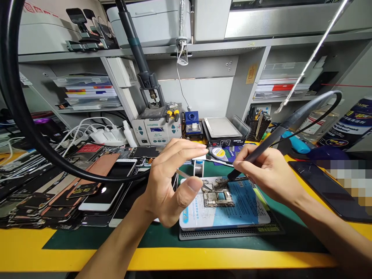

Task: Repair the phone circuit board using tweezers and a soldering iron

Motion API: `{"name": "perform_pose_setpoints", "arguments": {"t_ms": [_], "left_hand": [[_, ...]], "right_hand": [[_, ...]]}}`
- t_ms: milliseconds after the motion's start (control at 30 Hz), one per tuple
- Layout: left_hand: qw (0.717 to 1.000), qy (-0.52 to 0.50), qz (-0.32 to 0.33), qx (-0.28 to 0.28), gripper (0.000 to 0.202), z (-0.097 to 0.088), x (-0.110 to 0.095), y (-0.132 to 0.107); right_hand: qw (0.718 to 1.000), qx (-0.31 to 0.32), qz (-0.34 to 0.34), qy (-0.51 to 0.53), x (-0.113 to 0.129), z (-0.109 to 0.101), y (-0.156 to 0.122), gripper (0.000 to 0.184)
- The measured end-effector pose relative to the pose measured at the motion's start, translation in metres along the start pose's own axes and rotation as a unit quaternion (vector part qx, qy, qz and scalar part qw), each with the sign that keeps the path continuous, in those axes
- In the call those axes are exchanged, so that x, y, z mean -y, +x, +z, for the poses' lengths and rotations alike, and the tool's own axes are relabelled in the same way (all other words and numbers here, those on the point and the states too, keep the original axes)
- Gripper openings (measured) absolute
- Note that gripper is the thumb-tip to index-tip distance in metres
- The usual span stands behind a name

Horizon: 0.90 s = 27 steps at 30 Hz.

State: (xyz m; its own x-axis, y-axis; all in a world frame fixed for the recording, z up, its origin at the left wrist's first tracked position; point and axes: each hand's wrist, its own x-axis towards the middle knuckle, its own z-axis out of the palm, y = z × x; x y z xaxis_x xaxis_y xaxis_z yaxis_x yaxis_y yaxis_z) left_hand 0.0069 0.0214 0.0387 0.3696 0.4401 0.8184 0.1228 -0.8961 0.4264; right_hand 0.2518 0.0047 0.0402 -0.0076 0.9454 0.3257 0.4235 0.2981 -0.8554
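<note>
— What does the left hand [171,182] hold?

— A thin pair of tweezers [182,173], pinched between the thumb and the fingertips. The other fingers are stretched out toward the right, and the points slant down to the right onto the circuit board [217,195].

— And the right hand [264,174]?

— It is closed around the dark handle of a soldering iron [257,152], held like a pen. The tip comes down at the far edge of the board, just beside the tweezer points. Whether it touches the metal cannot be told.

— Where does the board lie?

— It lies flat on a blue and white pad [247,209] between the two hands. The pad rests on a ridged black mat [232,231], which sits on the green mat [116,236] near the yellow table edge [29,248].

— What surrounds it?

— A solder spool [198,168] stands just beyond the pad. Farther back sit a rework station [157,130] and a hot plate [222,131]. To the left is a pile of phones [101,186] and loose screens, with a thick black cable [29,128] curving over them. To the right a dark phone [325,190] lies flat, well apart from the board.
</note>
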Motion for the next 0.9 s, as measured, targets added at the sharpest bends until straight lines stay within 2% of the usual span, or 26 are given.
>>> {"name": "perform_pose_setpoints", "arguments": {"t_ms": [367,900], "left_hand": [[1.000,0.003,0.002,-0.001,0.048,0.0006,-0.0013,0.0008],[1.000,-0.020,0.003,-0.012,0.047,0.0014,-0.0029,0.0019]], "right_hand": [[0.999,-0.003,-0.027,-0.037,-0.0031,0.0006,0.0006,0.017],[0.999,0.006,-0.021,-0.038,-0.0009,-0.0002,0.0007,0.017]]}}
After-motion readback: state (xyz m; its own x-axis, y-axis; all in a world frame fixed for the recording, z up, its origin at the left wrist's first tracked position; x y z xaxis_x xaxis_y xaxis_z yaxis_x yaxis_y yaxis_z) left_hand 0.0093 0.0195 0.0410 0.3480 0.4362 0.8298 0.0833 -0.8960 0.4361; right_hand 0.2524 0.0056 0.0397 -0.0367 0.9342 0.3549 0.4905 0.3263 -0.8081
